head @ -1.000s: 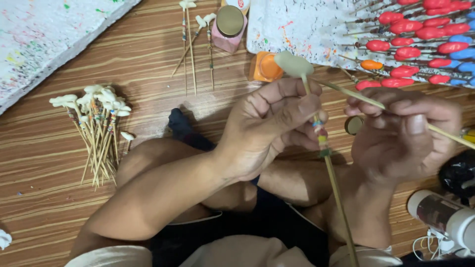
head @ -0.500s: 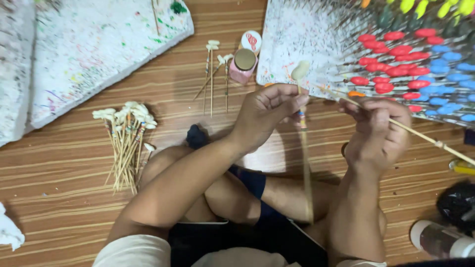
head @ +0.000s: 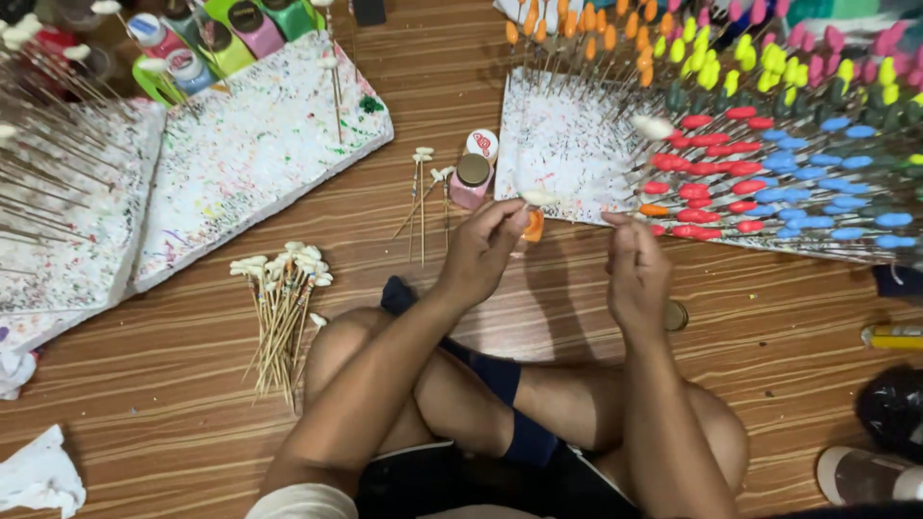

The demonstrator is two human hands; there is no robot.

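Observation:
My left hand (head: 484, 252) pinches a thin wooden stick with a white unpainted tip (head: 538, 198), held just above a small orange paint pot (head: 534, 229). My right hand (head: 633, 274) is beside it, seen from the back with its fingers curled. Whether it holds anything is hidden. Both hands hover at the near edge of a paint-speckled white foam board (head: 567, 144). Stuck into that board are rows of sticks with red (head: 692, 183), blue, yellow, orange and pink tips. I sit cross-legged on a wooden floor.
A pink paint bottle (head: 471, 181) stands left of the board, with loose sticks (head: 421, 197) beside it. A bundle of unpainted sticks (head: 284, 308) lies by my left knee. A second speckled foam board (head: 260, 144) and paint bottles (head: 240, 21) sit far left. A round cap (head: 676, 315) lies near my right wrist.
Both hands have moved away from me toward the foam board's edge. The long thin stick seen in my right hand earlier no longer shows. The view now takes in more floor.

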